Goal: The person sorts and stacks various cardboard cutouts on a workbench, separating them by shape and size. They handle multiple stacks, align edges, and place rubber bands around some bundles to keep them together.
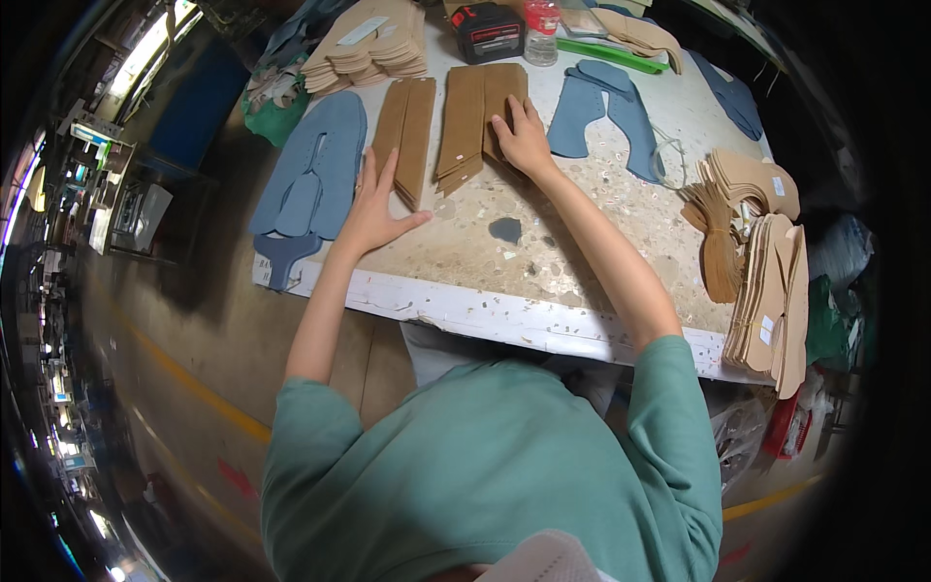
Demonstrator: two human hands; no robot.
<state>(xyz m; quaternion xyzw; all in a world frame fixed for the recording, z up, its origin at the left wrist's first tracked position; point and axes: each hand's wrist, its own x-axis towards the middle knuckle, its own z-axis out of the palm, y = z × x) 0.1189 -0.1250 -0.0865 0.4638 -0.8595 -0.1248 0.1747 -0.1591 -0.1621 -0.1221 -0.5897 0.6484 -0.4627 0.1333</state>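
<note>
My left hand (pixel 376 210) lies flat with fingers spread, its fingertips at the left edge of a narrow pair of brown leather-like strips (pixel 415 126). Its thumb points toward the lower end of those strips. To the right is a wider, thicker set of brown strips (pixel 464 116) with slanted lower ends. On the right side of that set rests my right hand (pixel 524 141), fingers apart and grasping nothing. Blue shoe-shaped pieces (pixel 330 160) lie left of my left hand. A blue U-shaped piece (pixel 635 126) sits right of my right hand.
Stacked beige pieces (pixel 378 48), a black-and-red battery pack (pixel 490 34), a clear bottle (pixel 541 44) and a green tray (pixel 613 55) line the table's far side. Tied brown strips (pixel 718 247) and beige bundles (pixel 771 301) stand at the right edge. The worn tabletop (pixel 592 257) has stains.
</note>
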